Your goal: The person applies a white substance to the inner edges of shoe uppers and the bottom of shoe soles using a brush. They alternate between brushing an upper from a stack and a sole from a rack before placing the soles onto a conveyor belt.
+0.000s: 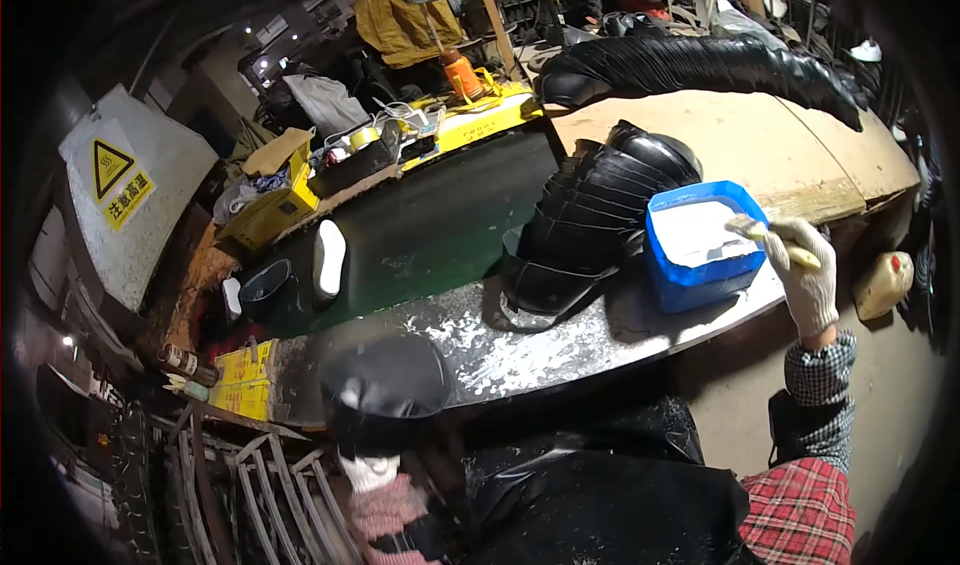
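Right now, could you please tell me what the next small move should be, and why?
Probably bring the brush across to the rounded black piece: the right hand holds the brush at the blue tub with white contents, and the left hand, largely hidden by that piece, seems to support it.

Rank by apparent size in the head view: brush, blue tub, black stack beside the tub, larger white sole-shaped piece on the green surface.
1. Black stack
2. Blue tub
3. White piece and brush, unranked: they look close, and the right hand covers part of the brush.
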Demonstrator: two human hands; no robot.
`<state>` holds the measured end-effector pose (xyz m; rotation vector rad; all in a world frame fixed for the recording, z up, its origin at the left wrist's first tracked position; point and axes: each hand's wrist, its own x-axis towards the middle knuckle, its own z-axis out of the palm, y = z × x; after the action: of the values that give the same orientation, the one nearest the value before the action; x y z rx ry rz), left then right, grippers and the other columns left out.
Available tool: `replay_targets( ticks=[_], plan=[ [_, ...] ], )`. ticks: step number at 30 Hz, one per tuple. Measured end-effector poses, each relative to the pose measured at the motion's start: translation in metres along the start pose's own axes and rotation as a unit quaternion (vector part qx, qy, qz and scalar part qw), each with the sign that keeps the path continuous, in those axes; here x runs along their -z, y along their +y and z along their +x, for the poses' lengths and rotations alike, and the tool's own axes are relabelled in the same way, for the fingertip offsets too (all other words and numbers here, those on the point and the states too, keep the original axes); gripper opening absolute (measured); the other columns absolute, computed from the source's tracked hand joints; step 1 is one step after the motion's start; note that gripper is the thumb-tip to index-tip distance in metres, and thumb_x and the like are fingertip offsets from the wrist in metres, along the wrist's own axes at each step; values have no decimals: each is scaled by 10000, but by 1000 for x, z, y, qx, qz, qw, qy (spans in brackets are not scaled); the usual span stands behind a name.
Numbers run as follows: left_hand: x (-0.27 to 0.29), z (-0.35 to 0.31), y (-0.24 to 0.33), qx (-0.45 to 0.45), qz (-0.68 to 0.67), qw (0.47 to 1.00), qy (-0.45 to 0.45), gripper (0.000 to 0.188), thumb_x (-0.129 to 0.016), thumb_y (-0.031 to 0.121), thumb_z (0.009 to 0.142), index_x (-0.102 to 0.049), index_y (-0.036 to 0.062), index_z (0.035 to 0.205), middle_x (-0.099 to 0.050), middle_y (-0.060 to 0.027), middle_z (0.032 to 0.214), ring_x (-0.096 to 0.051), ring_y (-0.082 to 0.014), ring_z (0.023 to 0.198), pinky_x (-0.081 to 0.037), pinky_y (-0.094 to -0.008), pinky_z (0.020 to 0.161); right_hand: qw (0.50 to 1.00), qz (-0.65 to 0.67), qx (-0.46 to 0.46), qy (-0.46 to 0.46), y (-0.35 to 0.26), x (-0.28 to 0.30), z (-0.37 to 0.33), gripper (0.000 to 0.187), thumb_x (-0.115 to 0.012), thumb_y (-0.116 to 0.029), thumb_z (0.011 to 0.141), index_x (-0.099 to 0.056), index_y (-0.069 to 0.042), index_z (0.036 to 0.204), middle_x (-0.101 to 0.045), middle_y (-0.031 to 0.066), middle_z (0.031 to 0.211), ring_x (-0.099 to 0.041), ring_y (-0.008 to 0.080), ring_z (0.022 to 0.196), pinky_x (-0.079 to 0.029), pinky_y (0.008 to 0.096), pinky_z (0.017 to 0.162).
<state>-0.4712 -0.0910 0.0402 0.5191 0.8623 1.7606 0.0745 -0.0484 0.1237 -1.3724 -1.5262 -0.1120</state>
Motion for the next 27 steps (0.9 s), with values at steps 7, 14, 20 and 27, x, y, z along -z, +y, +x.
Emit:
replay_targets(
  ticks=[7, 14, 20, 27],
  plan=[
    [101, -60, -10, 254, -19, 958, 132, 874, -382, 812, 813, -580, 23, 1133, -639, -203, 941, -623, -359, 778, -535, -468, 677, 990, 137, -31, -23, -74, -36, -20, 101, -609, -26, 867, -645, 37, 937, -648, 81, 796, -598, 150, 705, -482, 276, 649],
    [27, -7, -31, 122, 231, 965, 18, 161, -557, 161, 959, -634, 22, 932, -657, -128, 735, -585, -210, 473, -450, -287, 411, 873, 440, -59, -200, -187, -171, -19, 255, -646, -109, 898, -640, 42, 1103, -674, 118, 974, -648, 173, 830, -526, 297, 747],
    [32, -3, -24, -203, 315, 923, -88, 470, -582, -41, 867, -516, -9, 1330, -569, -120, 1320, -523, -213, 1206, -363, -349, 1075, 778, 509, -141, -341, -231, -252, -19, 329, -661, -184, 923, -623, 52, 1148, -689, 97, 980, -633, 127, 852, -518, 269, 755],
    [25, 0, -22, -12, 185, 982, 31, 362, -585, 8, 898, -564, -19, 1258, -614, -99, 1241, -560, -227, 1133, -398, -348, 1029, 836, 462, -154, -253, -209, -222, -40, 340, -601, -255, 958, -638, 56, 1091, -697, 135, 948, -669, 159, 843, -530, 253, 735]
  ],
)
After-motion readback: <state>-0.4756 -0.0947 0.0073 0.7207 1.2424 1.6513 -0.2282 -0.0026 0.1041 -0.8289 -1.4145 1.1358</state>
